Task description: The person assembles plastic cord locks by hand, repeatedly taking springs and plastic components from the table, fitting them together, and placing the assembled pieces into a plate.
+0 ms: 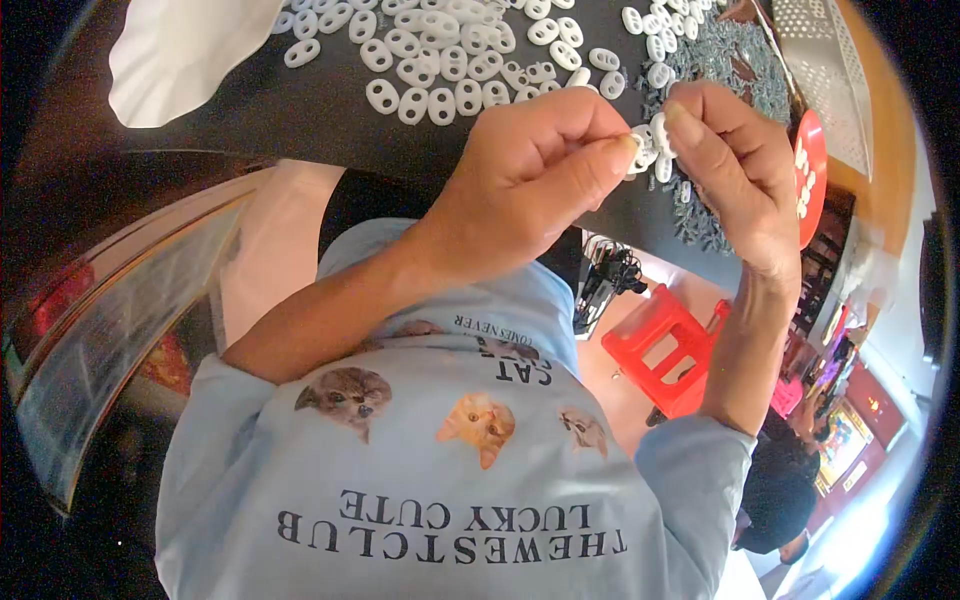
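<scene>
My left hand point(535, 175) is closed, its thumb and forefinger pinching a white two-holed oval piece point(641, 158). Right beside it, my right hand point(735, 165) is closed on another white oval piece point(660, 134) between thumb and fingertips. The two pieces meet between my fingertips, above the table's front edge; whether they are joined I cannot tell. Many more white two-holed ovals point(440, 105) are spread over the dark table point(330, 110) beyond my left hand. A heap of small grey-blue parts point(705, 215) lies under and behind my right hand.
At the back left is a white scalloped tray point(185, 60). To the right are a red dish point(811, 150) with small white pieces in it and a white perforated basket point(825, 75). A red stool point(650, 340) stands below the table. Another person point(780, 490) is at lower right.
</scene>
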Tool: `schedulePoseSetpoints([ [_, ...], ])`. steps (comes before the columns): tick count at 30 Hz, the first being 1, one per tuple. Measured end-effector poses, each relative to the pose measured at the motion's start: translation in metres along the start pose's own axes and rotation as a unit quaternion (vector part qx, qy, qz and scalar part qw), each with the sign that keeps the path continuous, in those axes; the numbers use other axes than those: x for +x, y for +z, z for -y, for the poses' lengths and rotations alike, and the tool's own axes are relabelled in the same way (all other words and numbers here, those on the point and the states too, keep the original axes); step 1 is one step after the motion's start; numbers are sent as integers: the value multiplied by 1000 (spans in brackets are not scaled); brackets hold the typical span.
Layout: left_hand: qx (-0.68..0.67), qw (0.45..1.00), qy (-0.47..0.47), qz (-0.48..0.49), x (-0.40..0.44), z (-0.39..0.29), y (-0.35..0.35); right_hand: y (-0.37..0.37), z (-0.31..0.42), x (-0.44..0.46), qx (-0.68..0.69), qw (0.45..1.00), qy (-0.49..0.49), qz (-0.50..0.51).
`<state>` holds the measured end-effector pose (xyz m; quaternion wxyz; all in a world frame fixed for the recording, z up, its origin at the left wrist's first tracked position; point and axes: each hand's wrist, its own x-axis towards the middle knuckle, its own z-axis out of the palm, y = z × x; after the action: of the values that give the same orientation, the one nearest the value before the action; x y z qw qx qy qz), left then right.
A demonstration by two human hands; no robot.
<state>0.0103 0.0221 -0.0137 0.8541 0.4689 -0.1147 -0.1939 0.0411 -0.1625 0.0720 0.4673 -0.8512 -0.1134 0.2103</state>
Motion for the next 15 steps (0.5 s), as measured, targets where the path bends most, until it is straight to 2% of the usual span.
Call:
schedulePoseSetpoints([
  [3, -12, 1000, 2, 6, 0, 0, 0, 2, -2, -1, 11, 1000, -26, -4],
  [7, 6, 1000, 1, 4, -1, -1, 0, 3, 1, -4, 28, 1000, -1, -8],
  [15, 5, 1000, -15, 0, -2, -2, 0, 11, 0, -7, 6, 998, -45, -41],
])
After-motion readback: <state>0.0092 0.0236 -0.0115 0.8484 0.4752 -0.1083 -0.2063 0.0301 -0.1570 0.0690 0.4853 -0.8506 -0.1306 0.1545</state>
